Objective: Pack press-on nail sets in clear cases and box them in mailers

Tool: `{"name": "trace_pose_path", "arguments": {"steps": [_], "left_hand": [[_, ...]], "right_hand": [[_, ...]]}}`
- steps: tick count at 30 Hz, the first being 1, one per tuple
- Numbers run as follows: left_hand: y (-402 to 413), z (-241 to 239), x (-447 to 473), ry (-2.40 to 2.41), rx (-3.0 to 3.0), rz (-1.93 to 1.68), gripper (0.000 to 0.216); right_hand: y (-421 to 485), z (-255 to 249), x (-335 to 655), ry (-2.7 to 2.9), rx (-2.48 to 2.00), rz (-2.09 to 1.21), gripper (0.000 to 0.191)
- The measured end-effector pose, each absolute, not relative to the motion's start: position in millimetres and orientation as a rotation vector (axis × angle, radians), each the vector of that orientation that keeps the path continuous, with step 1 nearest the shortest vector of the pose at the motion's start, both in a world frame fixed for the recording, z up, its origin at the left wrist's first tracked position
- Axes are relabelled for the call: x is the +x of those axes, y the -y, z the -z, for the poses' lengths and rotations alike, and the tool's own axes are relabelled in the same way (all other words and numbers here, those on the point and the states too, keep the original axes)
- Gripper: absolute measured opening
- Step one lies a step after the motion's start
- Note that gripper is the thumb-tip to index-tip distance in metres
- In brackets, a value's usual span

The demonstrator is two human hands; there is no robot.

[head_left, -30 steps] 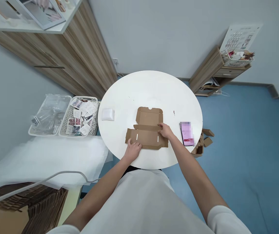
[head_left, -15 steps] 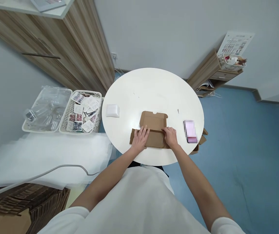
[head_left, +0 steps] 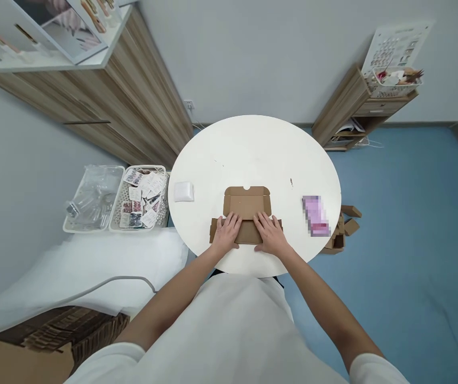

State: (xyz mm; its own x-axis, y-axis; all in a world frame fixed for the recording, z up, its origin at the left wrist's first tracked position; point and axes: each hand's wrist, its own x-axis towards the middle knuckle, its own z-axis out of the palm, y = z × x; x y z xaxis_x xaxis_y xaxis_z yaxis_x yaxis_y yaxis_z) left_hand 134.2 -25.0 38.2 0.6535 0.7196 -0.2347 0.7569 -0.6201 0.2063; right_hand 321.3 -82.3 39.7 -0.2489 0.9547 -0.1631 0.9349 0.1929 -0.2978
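A brown cardboard box (head_left: 247, 204), partly unfolded, lies near the front of the round white table (head_left: 253, 144). Its notched flap points away from me, and side tabs stick out left and right at the near part. My left hand (head_left: 227, 233) rests on the left of the near panel, fingers stretched over the crease. On the right of the same panel, my right hand (head_left: 269, 233) lies with its fingers extended toward the crease. Both palms cover parts of the cardboard, and neither hand is wrapped around it.
A white packet (head_left: 183, 191) sits at the table's left, a blurred pink item (head_left: 316, 216) at its right. Left of the table stand a basket of printed cards (head_left: 143, 197) and a tray of clear plastic pieces (head_left: 96, 200). Folded cardboard (head_left: 343, 229) shows beyond the right edge.
My right hand has shifted left from the box's right corner and its fingers have spread flat on the panel. The left hand stays in place. The camera view has tilted slightly.
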Motion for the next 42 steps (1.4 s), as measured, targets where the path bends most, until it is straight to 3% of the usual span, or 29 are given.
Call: {"name": "trace_pose_path", "arguments": {"steps": [4,8,10,15,18,26,35,42], "left_hand": [[28.4,-44.3,133.7,-1.287,2.537,0.181,0.106],[42.2,-43.4,110.8,-1.785,2.183,-0.044,0.114],[48.7,-37.4,92.8,-2.007,1.838,-0.209,0.107],[48.3,-17.4,66.6,-1.862,1.295,-0.452,0.069],[40.0,-12.3,72.9,-1.844,1.354,-0.459,0.051],[28.4,-16.0,93.3,-1.82,1.57,-0.463,0.036],[31.5,-25.2,98.1,-1.598,1.537,-0.49,0.049],[22.9,-19.8,83.4,-1.589,1.624,-0.361,0.031]], "right_hand": [[77.8,-24.6,317.2,2.329,-1.932,-0.528,0.099],[76.1,-20.4,316.1,2.285,-1.93,-0.574,0.098],[75.2,-19.7,315.6,2.273,-1.937,-0.596,0.096],[72.2,-17.1,313.6,2.276,-1.941,-0.62,0.097],[70.9,-16.4,313.8,2.305,-1.912,-0.644,0.101],[69.6,-18.7,313.0,2.3,-1.944,-0.653,0.103],[72.7,-20.4,294.2,2.29,-2.016,-0.571,0.1],[82.4,-24.1,284.9,2.363,-1.991,-0.603,0.111]]}}
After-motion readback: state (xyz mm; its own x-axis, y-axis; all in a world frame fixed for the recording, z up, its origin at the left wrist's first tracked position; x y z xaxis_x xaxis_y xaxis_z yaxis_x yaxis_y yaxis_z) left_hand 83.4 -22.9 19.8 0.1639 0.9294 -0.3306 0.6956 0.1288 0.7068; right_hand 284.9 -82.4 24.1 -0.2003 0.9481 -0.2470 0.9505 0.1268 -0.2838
